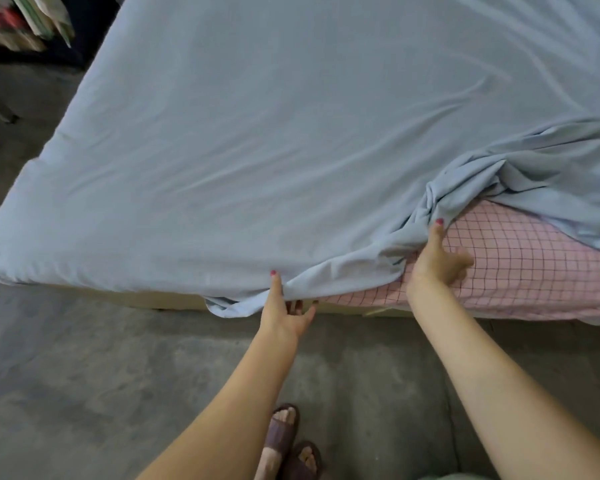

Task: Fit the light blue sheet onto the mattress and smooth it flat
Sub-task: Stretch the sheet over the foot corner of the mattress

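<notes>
The light blue sheet [257, 150] covers most of the mattress and wraps its near left corner. At the near right the pink checked mattress cover [520, 258] lies bare, with the sheet bunched in folds above it. My left hand [284, 313] holds the sheet's hem at the near edge, thumb on top and fingers under the fabric. My right hand [437, 258] grips the gathered sheet edge where blue meets pink, thumb pointing up along the folds.
Grey concrete floor [84, 375] runs along the near side of the bed. My feet in sandals [284, 445] stand close to the bed edge. Stacked colourful items [25, 19] sit at the top left beside the bed.
</notes>
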